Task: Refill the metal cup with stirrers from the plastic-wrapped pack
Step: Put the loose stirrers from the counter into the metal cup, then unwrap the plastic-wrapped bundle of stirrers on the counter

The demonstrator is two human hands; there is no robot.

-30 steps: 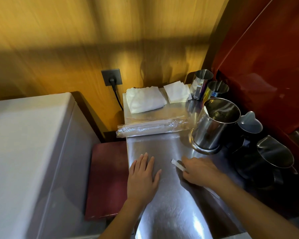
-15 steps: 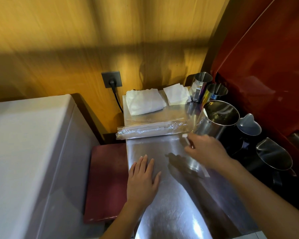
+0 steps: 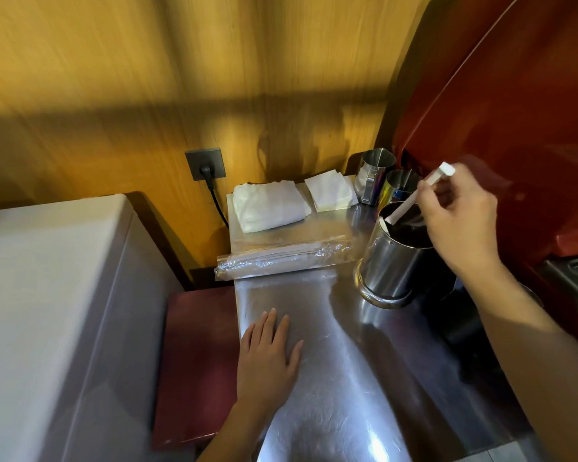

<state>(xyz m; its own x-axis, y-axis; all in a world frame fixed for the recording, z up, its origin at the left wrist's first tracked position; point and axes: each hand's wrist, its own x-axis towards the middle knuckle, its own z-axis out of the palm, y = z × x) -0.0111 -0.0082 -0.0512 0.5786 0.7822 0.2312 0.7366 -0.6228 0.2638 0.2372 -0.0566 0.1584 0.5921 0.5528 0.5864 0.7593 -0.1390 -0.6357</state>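
Observation:
My right hand (image 3: 457, 215) is raised over the large metal cup (image 3: 392, 261) and pinches a white paper-wrapped stirrer (image 3: 417, 195). The stirrer slants down, its lower end inside the cup's mouth. The clear plastic-wrapped pack (image 3: 281, 260) lies flat on the steel counter, just left of the cup. My left hand (image 3: 267, 358) rests palm down on the counter near its left edge, fingers spread, holding nothing.
A folded white cloth (image 3: 269, 206) and square napkins (image 3: 331, 195) lie behind the pack. Two smaller metal cups (image 3: 374, 173) stand at the back by the red machine (image 3: 514, 111). A wall socket with a plug (image 3: 206, 165) is at the left, a white appliance (image 3: 47, 311) beside the counter.
My right hand lifted the white stirrer from the counter, carried it up and right, and now holds it with its tip in the large cup. My left hand stayed flat.

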